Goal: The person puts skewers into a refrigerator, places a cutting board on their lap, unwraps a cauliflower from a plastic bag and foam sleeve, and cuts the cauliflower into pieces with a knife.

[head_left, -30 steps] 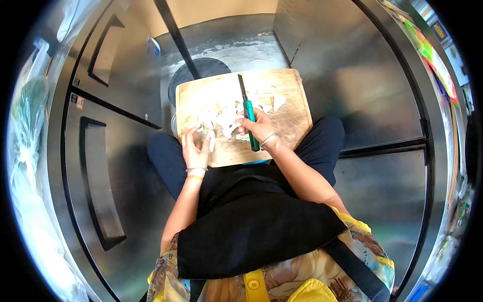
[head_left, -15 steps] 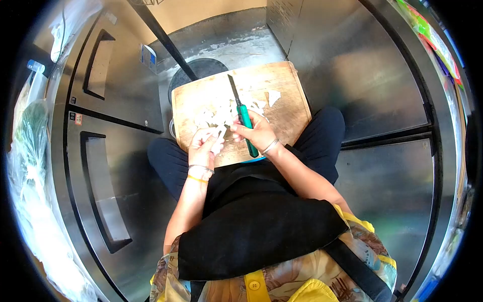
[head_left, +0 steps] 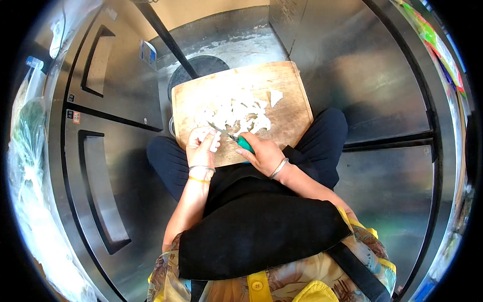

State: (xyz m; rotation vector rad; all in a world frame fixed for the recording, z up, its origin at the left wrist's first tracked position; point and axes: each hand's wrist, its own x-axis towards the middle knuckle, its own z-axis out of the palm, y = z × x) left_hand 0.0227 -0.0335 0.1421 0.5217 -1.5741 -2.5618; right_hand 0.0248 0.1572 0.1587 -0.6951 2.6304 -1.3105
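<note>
My left hand (head_left: 200, 146) pinches a small white piece (head_left: 213, 143) above the near left part of the wooden board (head_left: 289, 108). My right hand (head_left: 265, 154) is wrapped round the green handle of a knife (head_left: 245, 144). Its dark blade points left, with the tip close to my left fingers and the white piece. Several white pieces (head_left: 241, 111) lie scattered over the middle of the board, and one larger piece (head_left: 275, 97) sits apart from them toward the right. The board rests across my lap.
Steel cabinet doors (head_left: 115, 166) with long handles stand on the left, and more steel doors (head_left: 362, 80) on the right. Behind the board are a dark round lid-like object (head_left: 205, 65) and a dark pole (head_left: 166, 35). Plastic bags (head_left: 32, 146) hang at the far left.
My left hand has picked up a white piece from the board. The knife, upright in my right hand before, has swung down so that its blade points left toward that piece.
</note>
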